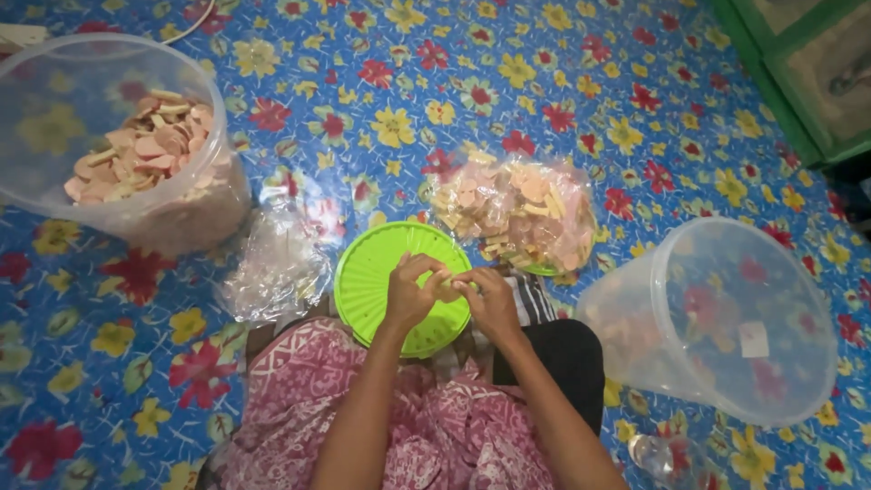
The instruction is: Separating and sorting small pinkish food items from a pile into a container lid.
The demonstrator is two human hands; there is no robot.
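— Looking down from head cam: what's w/ the hands?
— Both meet over a green lid [372, 272] resting on the lap. Left hand [411, 292] and right hand [490, 304] touch fingertip to fingertip, pinching smth small and pale between them [451, 282]; can't tell exactly what it is, too small. Fingers curled, neither hand loose.
— Where's that bit rel. to the lid?
— Over the lid's right half, just above its surface.
— Other stuff nearby?
— Clear bag of snack pieces [515, 213], pink and tan, just beyond the hands on the floral mat [562, 82], partly covering a second green lid. Crumpled empty plastic bags [272, 259] left of the lid. Big clear tub [122, 145] far left, upright, w/ same pink/tan slices inside. Another clear tub [717, 318] on the right, tipped on its side, mouth toward the cam, nearly empty. Pink patterned cloth [308, 408] covers the lap.
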